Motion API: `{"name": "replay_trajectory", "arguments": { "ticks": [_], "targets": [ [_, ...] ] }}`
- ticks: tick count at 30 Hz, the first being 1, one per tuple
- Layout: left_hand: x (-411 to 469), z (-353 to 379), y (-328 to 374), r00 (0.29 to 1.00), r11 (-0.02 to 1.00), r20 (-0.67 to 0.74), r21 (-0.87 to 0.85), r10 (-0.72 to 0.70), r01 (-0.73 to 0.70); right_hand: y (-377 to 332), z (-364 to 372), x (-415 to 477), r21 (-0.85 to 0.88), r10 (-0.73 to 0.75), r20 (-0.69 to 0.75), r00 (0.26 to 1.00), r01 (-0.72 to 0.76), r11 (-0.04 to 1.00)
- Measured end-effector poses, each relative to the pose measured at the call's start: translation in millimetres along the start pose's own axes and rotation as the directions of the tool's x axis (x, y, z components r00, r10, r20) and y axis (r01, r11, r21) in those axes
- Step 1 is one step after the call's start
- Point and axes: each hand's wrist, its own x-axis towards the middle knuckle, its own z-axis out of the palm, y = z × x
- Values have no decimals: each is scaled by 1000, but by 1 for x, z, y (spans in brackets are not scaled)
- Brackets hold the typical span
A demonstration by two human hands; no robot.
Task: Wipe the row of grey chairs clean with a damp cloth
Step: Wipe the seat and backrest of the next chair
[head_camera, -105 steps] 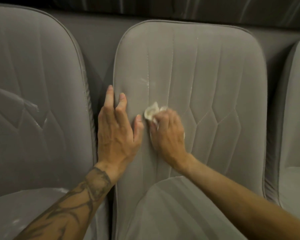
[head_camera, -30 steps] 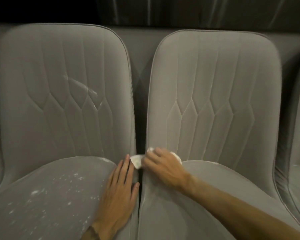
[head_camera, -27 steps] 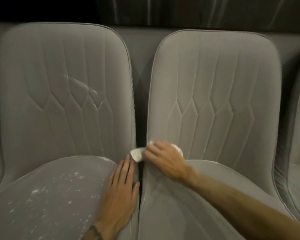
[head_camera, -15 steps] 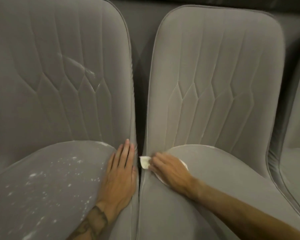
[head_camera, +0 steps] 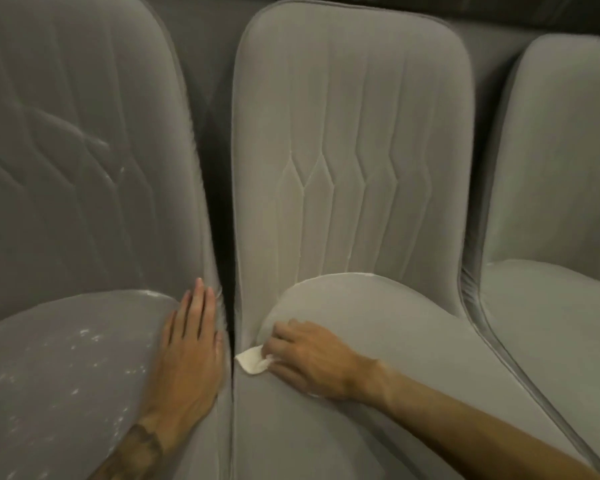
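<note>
Three grey padded chairs stand side by side. My right hand (head_camera: 307,356) holds a small white cloth (head_camera: 252,362) against the left edge of the middle chair's seat (head_camera: 395,341), by the gap between chairs. Most of the cloth is hidden under the fingers. My left hand (head_camera: 187,348) lies flat, fingers straight, on the right edge of the left chair's seat (head_camera: 66,358). That seat carries white specks and smears. The left chair's backrest (head_camera: 84,150) has a pale scuff mark.
A narrow dark gap (head_camera: 227,271) runs between the left and middle chairs. The third chair (head_camera: 551,202) stands at the right, close against the middle one. A grey wall panel (head_camera: 201,46) rises behind the backrests.
My right hand has drawn the cloth down from the backrest, past the seat crease, and forward along the middle seat's left edge. My left hand moved from the backrest edge to the left seat.
</note>
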Motion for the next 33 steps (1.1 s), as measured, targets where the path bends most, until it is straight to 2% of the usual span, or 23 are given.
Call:
{"name": "replay_trajectory", "arguments": {
  "ticks": [2,3,4,5,6,8,9,11,14,16,18,20,21,22,23,24,25,27,28,29,30,31,33],
  "targets": [
    [0,4,-1,1000,1000,-18,-3,4,-4,15,-6,-27,5,185,-81,979,-185,983],
    [0,5,-2,1000,1000,-25,-5,11,-11,26,-9,-43,28,351,-161,922,-352,936],
    [-1,6,-3,999,1000,-35,-7,20,-21,39,-13,-58,72,526,-246,814,-525,848],
    [-1,9,-4,998,999,-47,-5,32,-32,53,-17,-74,114,663,-328,673,-669,735],
    [-1,11,-5,997,999,-60,0,46,-46,68,-22,-88,128,750,-395,531,-776,617],
    [-1,14,-5,993,997,-90,13,75,-74,94,-29,-107,111,839,-445,313,-910,399],
    [-2,16,-6,991,997,-109,17,83,-81,104,-30,-109,110,870,-430,241,-943,315],
    [-2,21,-7,986,996,-142,14,85,-84,120,-28,-99,101,907,-385,169,-969,224],
    [1,26,-8,983,998,-170,4,69,-69,132,-18,-48,142,927,-333,172,-963,230],
    [1,29,-6,981,998,-184,-1,66,-67,127,-12,-7,236,929,-278,245,-920,313],
    [2,28,-5,980,998,-190,-14,65,-69,111,-5,25,284,892,-209,401,-848,447],
    [2,24,-4,983,998,-174,-20,62,-67,92,1,33,253,758,-145,636,-717,649],
    [2,23,-4,984,998,-170,-27,57,-63,89,2,28,220,680,-138,721,-647,730],
    [2,22,-4,983,998,-178,-33,52,-59,94,-1,16,174,633,-162,757,-610,773],
    [2,23,-3,980,998,-191,-33,51,-59,105,-5,2,105,631,-199,750,-624,775],
    [3,24,-3,978,998,-202,-28,51,-58,119,-10,-13,34,670,-233,705,-682,730],
    [3,24,-2,977,998,-205,-23,52,-58,132,-15,-29,9,738,-273,617,-766,643],
    [4,23,-1,980,998,-191,-18,59,-63,148,-21,-47,83,860,-331,388,-896,436],
    [4,23,-1,982,998,-177,-18,62,-66,147,-19,-42,122,886,-327,328,-915,383],
    [3,22,-1,985,998,-163,-22,60,-65,139,-14,-27,172,898,-299,323,-907,384],
    [3,22,-1,987,998,-151,-30,55,-60,129,-6,-7,221,899,-242,365,-881,417],
    [3,21,-2,989,998,-139,-38,51,-57,114,3,16,260,883,-170,437,-845,468],
    [3,20,-3,990,997,-129,-42,53,-59,81,21,51,235,772,-98,628,-739,631]
  ]
}}
